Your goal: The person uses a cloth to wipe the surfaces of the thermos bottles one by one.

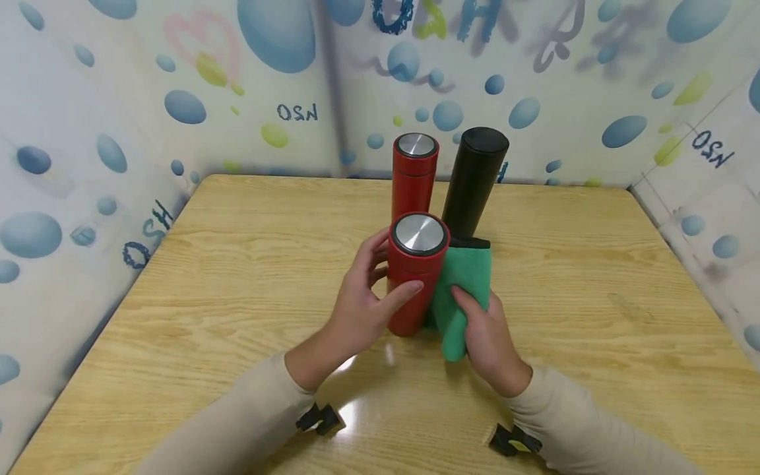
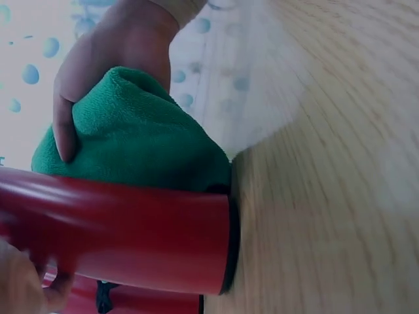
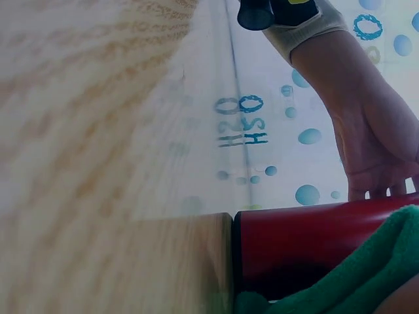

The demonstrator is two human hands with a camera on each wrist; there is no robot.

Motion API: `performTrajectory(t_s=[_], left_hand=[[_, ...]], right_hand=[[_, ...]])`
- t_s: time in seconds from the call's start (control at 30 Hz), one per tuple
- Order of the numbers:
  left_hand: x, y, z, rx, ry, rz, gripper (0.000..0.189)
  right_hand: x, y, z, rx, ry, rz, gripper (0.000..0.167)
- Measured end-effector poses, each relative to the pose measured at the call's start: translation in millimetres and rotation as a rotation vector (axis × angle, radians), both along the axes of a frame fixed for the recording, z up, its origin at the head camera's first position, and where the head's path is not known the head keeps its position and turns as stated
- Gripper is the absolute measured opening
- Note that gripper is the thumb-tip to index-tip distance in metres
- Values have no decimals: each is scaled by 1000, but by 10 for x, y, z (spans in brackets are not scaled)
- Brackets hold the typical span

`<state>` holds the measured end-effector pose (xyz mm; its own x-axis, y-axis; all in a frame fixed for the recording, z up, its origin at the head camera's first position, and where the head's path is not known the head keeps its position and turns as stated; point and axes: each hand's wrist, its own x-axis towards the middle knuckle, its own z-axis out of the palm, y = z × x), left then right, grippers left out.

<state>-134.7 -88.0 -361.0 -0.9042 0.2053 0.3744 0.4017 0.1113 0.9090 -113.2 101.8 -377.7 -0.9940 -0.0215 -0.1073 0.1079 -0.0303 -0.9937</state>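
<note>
In the head view a red thermos flask (image 1: 418, 262) with a silver-topped lid stands upright on the table. My left hand (image 1: 358, 313) holds it from the left, thumb across the front and fingers round the far side. On its right, my right hand (image 1: 491, 338) grips a folded green cloth (image 1: 468, 269) against the flask. A black strip shows along the cloth's top edge. The left wrist view has the cloth (image 2: 141, 140) touching the lower body of the flask (image 2: 131, 232). In the right wrist view, part of the cloth (image 3: 376, 275) covers the flask's near side.
Behind the held flask stand a second red flask (image 1: 413, 181) and a black flask (image 1: 477, 178), both partly hidden. They are close to the front one. The wooden table (image 1: 249, 264) ends at a patterned wall (image 1: 362, 86) at the back.
</note>
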Motion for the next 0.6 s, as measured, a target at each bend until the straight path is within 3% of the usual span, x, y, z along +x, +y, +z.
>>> performTrajectory(t_s=[0.3, 0.43, 0.6], left_hand=[[-29, -7, -19, -56, 40, -28, 78], [-76, 31, -36, -67, 16, -45, 78], [-140, 91, -72, -64, -16, -68, 82]], right_hand=[[26, 28, 17, 85, 25, -40, 31], [64, 39, 7, 133, 100, -60, 31], [92, 23, -24, 88, 232, -17, 30]])
